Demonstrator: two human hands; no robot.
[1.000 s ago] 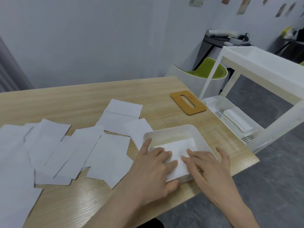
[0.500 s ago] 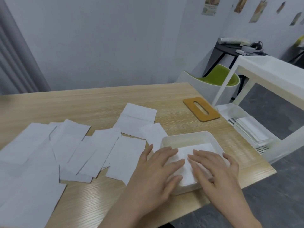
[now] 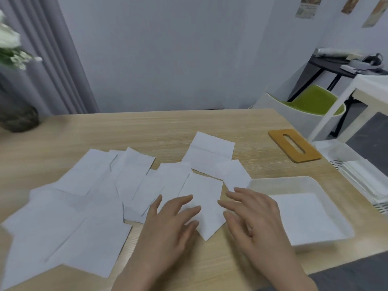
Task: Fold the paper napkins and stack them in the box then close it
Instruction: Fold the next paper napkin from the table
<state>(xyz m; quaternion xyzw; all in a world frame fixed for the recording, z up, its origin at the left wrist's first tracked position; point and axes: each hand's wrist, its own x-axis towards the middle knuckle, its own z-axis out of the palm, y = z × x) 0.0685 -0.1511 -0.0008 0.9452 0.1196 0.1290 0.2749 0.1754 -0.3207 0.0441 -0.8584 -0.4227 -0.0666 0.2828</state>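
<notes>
Single head view; looks forward and down, close over table [image 3: 210, 122].

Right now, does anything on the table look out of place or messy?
Nothing is damaged or spilled. The unfolded napkins lie scattered and overlapping across the table, not in a neat pile. The wooden lid lies apart from the open box, near the table's far right edge.
</notes>
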